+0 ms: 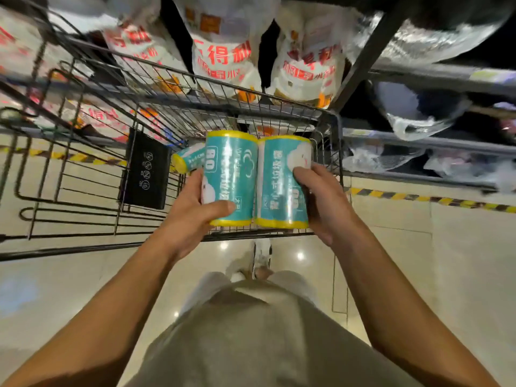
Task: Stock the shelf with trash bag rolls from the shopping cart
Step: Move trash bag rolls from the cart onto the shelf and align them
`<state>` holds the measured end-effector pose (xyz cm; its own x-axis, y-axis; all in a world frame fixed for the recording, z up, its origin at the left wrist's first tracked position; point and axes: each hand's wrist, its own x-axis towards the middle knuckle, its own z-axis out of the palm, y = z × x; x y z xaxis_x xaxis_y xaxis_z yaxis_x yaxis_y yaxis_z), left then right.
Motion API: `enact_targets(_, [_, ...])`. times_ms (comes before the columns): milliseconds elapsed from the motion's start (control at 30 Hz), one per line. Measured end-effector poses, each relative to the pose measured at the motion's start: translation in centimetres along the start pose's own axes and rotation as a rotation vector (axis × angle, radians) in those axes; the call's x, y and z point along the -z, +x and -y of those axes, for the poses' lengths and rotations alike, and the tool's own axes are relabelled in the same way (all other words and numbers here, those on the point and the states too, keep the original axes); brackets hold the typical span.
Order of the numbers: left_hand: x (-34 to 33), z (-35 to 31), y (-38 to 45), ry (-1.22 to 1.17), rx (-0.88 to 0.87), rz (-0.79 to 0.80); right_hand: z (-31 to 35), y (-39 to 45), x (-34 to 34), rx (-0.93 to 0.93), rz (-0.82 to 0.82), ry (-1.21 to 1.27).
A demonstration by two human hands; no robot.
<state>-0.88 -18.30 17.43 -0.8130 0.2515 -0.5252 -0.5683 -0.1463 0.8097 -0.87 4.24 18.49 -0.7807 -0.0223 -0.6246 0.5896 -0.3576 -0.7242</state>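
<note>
My left hand (192, 210) grips a teal trash bag roll with yellow ends (230, 174), fingers behind it and thumb across its lower front. My right hand (324, 202) grips a second, matching roll (279, 188), side by side with the first and touching it. Both rolls are held above the near end of the black wire shopping cart (92, 174). A third roll (188, 160) lies inside the cart, just left of the held pair. The dark shelf (435, 76) stands ahead and to the right.
White bags with red print (226, 60) hang or stand on the shelving beyond the cart. Clear plastic packs (418, 121) fill the right shelf tiers. Yellow-black tape (435, 199) marks the glossy tiled floor. A black panel (146, 171) sits in the cart.
</note>
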Motion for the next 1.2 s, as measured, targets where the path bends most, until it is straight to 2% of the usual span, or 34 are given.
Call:
enact_targets(167, [-1.0, 1.1, -3.8, 0.138, -0.074, 0.013, -2.3, -4.5, -0.4, 0.130, -0.113, -0.004])
enact_targets(267, [-0.7, 2.5, -6.3, 0.204, -0.122, -0.009, -4.3, -7.0, -1.0, 0.163, -0.096, -0.027])
enact_targets(500, [0.0, 4.7, -10.4, 0.076, -0.144, 0.083, -9.3, -11.3, -1.7, 0.173, -0.004, 0.078])
enact_targets(667, [-1.2, 4.7, -10.9, 0.052, -0.130, 0.223, -10.8, -13.2, -0.6, 0.237, -0.063, 0.125])
enact_targets(800, [-3.2, 4.7, -10.6, 0.079, -0.138, 0.303, -11.1, -14.6, 1.4, 0.257, -0.124, 0.118])
enact_targets(1000, [-8.2, 5.7, -9.6, 0.081, -0.176, 0.303, -10.8, -17.3, 5.0, 0.343, -0.146, 0.126])
enact_targets(1200, [-15.6, 5.9, -7.3, 0.177, -0.214, 0.312, -7.9, -18.4, 10.8, 0.444, -0.302, 0.005])
